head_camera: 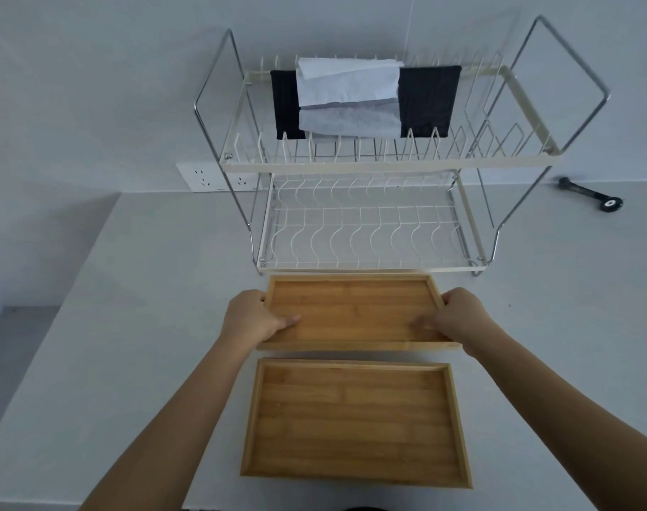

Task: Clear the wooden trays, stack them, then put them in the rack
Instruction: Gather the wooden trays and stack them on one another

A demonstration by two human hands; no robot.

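Two wooden trays lie on the white counter, one behind the other, and both hold nothing. The far tray (355, 311) sits just in front of the rack. My left hand (252, 319) grips its left edge, thumb inside the tray. On the opposite edge my right hand (458, 319) grips the same way. The near tray (355, 418) rests flat, a small gap away from the far one, untouched. The two-tier wire rack (359, 237) stands behind; its lower shelf holds nothing, and folded black, white and grey cloths (355, 101) lie on the upper shelf.
A black tool (591, 195) lies on the counter at the far right. A wall socket (211, 177) sits behind the rack's left leg. The counter's left edge (75, 274) drops off toward a lower surface.
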